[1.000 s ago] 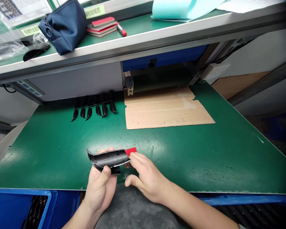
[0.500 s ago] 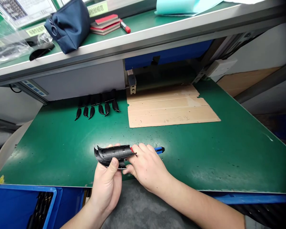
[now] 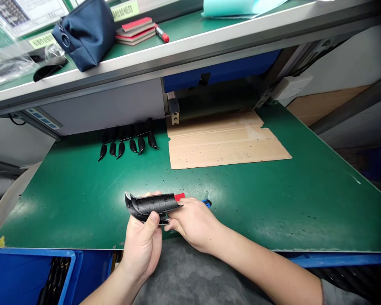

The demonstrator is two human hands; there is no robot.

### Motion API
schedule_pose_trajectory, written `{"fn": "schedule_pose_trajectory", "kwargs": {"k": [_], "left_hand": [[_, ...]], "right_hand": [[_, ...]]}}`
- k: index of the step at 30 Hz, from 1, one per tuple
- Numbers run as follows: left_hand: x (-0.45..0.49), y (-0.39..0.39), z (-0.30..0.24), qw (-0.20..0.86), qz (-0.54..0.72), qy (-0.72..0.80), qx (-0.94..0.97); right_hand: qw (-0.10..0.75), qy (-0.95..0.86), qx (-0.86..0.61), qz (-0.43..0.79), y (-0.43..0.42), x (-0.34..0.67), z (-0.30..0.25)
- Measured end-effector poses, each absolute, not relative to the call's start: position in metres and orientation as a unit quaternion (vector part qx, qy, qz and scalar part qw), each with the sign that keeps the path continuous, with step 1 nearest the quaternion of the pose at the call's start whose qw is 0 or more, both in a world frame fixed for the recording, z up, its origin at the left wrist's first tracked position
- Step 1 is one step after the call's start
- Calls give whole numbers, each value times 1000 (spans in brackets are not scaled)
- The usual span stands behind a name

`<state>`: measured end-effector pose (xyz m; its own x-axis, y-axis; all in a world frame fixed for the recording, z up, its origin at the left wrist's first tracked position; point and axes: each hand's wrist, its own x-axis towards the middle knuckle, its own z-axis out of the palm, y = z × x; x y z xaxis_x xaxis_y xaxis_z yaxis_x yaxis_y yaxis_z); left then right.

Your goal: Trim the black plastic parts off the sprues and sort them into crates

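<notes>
My left hand (image 3: 144,241) grips a curved black plastic part (image 3: 152,206) just above the near edge of the green table mat (image 3: 82,199), thumb pressed on its front face. My right hand (image 3: 193,222) is closed around a small hand tool whose red tip (image 3: 179,196) and blue end (image 3: 206,203) stick out; its fingers touch the right end of the black part.
Several finished black parts (image 3: 128,146) lie in a row at the back of the mat. A cardboard sheet (image 3: 225,144) lies at the back centre-right. A blue bin (image 3: 28,275) with black parts sits below left. The shelf above carries a navy pouch (image 3: 87,31), notebooks and a marker.
My right hand has closed round the tool and drawn in against the right end of the black part. The view has shifted slightly; the left hand keeps its grip.
</notes>
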<state>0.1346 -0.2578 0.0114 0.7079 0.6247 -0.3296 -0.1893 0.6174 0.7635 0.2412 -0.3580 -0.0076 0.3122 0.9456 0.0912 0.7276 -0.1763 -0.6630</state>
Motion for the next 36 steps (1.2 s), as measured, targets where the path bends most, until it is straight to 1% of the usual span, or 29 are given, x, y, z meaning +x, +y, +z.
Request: {"fn": "schedule_pose_trajectory", "kwargs": {"k": [3, 5, 8, 11, 13, 18, 21, 23, 25, 26, 28, 30, 32, 34, 36], "left_hand": [[135, -257, 12, 859, 246, 288, 344], [135, -257, 12, 866, 244, 282, 332], [134, -256, 11, 870, 246, 277, 325], [134, -256, 9, 867, 258, 275, 325], [135, -256, 8, 865, 265, 275, 327], [136, -254, 7, 863, 273, 256, 339], [133, -251, 4, 852, 292, 259, 350], [130, -248, 0, 842, 303, 266, 359], [127, -245, -5, 837, 301, 267, 370], [125, -244, -8, 837, 296, 267, 375], [123, -241, -11, 841, 283, 267, 376], [120, -238, -12, 856, 267, 261, 357], [117, -234, -12, 879, 254, 250, 316], [112, -228, -13, 903, 250, 244, 250], [106, -221, -15, 918, 260, 246, 171]], "right_hand": [[428, -533, -702, 200, -358, 237, -12], [470, -493, -710, 178, -357, 231, -15], [482, -458, -731, 152, -354, 221, -17], [494, -453, -724, 163, -351, 216, -16], [513, -457, -695, 211, -351, 218, -15], [562, -456, -549, 418, -356, 232, -19], [592, -423, -496, 474, -361, 239, -28], [632, -368, -528, 431, -363, 240, -32], [670, -311, -591, 323, -364, 239, -34], [672, -303, -620, 269, -363, 238, -33], [636, -341, -658, 213, -359, 235, -31], [588, -389, -679, 204, -352, 230, -29], [568, -389, -698, 195, -341, 222, -29], [552, -386, -717, 179, -330, 212, -34], [505, -421, -736, 160, -318, 203, -43]]}}
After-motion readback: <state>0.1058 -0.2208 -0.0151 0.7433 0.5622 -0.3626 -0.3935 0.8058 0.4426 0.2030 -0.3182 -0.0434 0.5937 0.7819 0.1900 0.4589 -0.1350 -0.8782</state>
